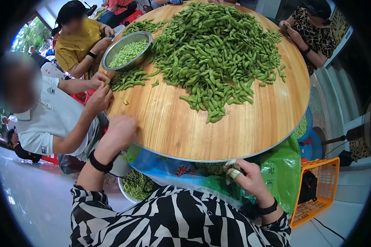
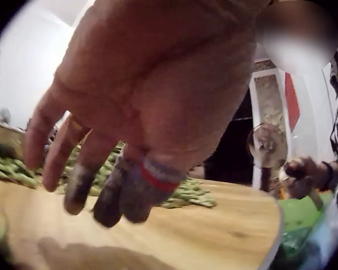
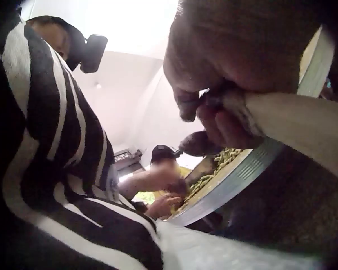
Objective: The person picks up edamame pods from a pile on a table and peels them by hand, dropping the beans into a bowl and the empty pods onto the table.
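Note:
My left hand point(image 1: 123, 131), blurred, is over the near left edge of the round wooden table point(image 1: 160, 131). In the left wrist view its fingers point(image 2: 78, 188) point down, spread and empty, above the wood; a red-and-white band point(image 2: 158, 175) wraps the thumb. By the table's near rim my right hand point(image 1: 248, 176) is raised with loosely bent fingers, pale wrapping point(image 1: 233, 173) on some. In the right wrist view these fingers point(image 3: 200, 143) bend inward and no pod shows among them. A large heap of green soybean pods point(image 1: 218, 53) covers the table's middle and far side.
A metal bowl of shelled beans point(image 1: 130, 53) stands at the table's left, beside a smaller pod pile point(image 1: 130, 79). Below the near rim are a bucket of pods point(image 1: 138, 185) and a green bag point(image 1: 282, 168). An orange crate point(image 1: 317, 191) stands right. Other people sit around the table.

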Demonstrator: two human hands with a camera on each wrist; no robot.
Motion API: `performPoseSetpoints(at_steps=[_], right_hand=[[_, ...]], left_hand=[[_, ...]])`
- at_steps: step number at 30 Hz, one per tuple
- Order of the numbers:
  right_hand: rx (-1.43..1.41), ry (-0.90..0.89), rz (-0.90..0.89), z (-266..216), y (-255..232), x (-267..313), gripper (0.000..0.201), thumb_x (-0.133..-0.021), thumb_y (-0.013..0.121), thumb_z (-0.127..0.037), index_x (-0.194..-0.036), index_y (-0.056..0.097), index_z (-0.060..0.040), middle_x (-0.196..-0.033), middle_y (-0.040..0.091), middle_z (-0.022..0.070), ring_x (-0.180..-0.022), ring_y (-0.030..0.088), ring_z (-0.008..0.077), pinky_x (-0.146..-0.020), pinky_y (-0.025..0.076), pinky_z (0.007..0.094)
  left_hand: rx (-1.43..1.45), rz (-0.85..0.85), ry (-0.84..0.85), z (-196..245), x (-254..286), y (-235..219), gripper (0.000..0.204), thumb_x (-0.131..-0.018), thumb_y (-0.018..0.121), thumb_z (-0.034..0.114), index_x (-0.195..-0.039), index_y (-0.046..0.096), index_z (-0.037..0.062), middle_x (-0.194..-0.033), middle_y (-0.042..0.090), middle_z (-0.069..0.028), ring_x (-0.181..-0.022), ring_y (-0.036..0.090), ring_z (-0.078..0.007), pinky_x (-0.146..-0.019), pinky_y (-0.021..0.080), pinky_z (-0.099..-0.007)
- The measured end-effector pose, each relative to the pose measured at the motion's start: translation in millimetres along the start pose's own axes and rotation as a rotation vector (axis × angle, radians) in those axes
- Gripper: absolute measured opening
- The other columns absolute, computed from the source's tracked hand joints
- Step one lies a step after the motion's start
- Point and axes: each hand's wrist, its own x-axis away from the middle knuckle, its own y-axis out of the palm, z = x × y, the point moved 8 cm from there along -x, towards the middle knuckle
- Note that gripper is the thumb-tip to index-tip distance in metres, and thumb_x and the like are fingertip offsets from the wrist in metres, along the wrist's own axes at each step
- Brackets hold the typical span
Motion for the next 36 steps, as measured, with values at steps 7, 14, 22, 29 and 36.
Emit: performPoseSetpoints(at_steps=[7, 14, 22, 29, 36], right_hand=[[-0.31, 0.197, -0.033, -9, 9, -2, 0.019, -0.092, 0.05, -0.008, -0.106, 0.06, 0.0015, -0.069, 0.052, -0.0021, -0.053, 0.042, 0.0036, -0.048, 0.033, 0.0194], [-0.164, 0.144, 0.038, -12, 2, 9, 0.021, -0.092, 0.052, -0.009, -0.109, 0.06, 0.0002, -0.07, 0.052, -0.0025, -0.054, 0.043, 0.0033, -0.049, 0.035, 0.0195], [-0.244, 0.175, 0.076, -2, -6, 9, 0.024, -0.093, 0.049, -0.012, -0.109, 0.059, 0.0027, -0.069, 0.053, -0.0002, -0.051, 0.045, 0.005, -0.047, 0.034, 0.02], [-0.505, 0.204, 0.213, 5, -14, 8, 0.035, -0.096, 0.038, -0.02, -0.112, 0.055, 0.0059, -0.066, 0.053, 0.0063, -0.048, 0.045, 0.0092, -0.044, 0.034, 0.0214], [-0.753, 0.168, 0.38, 0, -18, -1, 0.034, -0.097, 0.037, -0.024, -0.115, 0.047, 0.0027, -0.058, 0.05, 0.0085, -0.045, 0.045, 0.0134, -0.042, 0.038, 0.0249]], left_hand=[[0.383, 0.315, 0.771, 180, -70, -68, 0.037, -0.074, 0.069, 0.015, -0.106, 0.054, 0.007, -0.098, 0.052, -0.0134, -0.098, 0.052, -0.0331, -0.08, 0.043, -0.0433], [0.179, 0.339, 0.649, 238, -144, -71, 0.048, -0.071, 0.074, 0.029, -0.107, 0.054, 0.0058, -0.106, 0.051, -0.0133, -0.103, 0.05, -0.0335, -0.079, 0.039, -0.0499], [0.196, 0.337, 0.903, 179, -101, -47, 0.039, -0.068, 0.071, 0.017, -0.103, 0.057, 0.0074, -0.122, 0.049, -0.0133, -0.118, 0.046, -0.0306, -0.087, 0.036, -0.0488], [0.499, 0.341, 0.758, 136, -76, -70, 0.035, -0.066, 0.067, 0.003, -0.1, 0.058, 0.0066, -0.111, 0.052, -0.0136, -0.106, 0.049, -0.0346, -0.085, 0.039, -0.0453], [0.639, 0.407, 0.661, 153, -77, -48, 0.015, -0.071, 0.066, 0.006, -0.083, 0.057, 0.0021, -0.081, 0.054, -0.0154, -0.078, 0.058, -0.0348, -0.067, 0.048, -0.0423]])
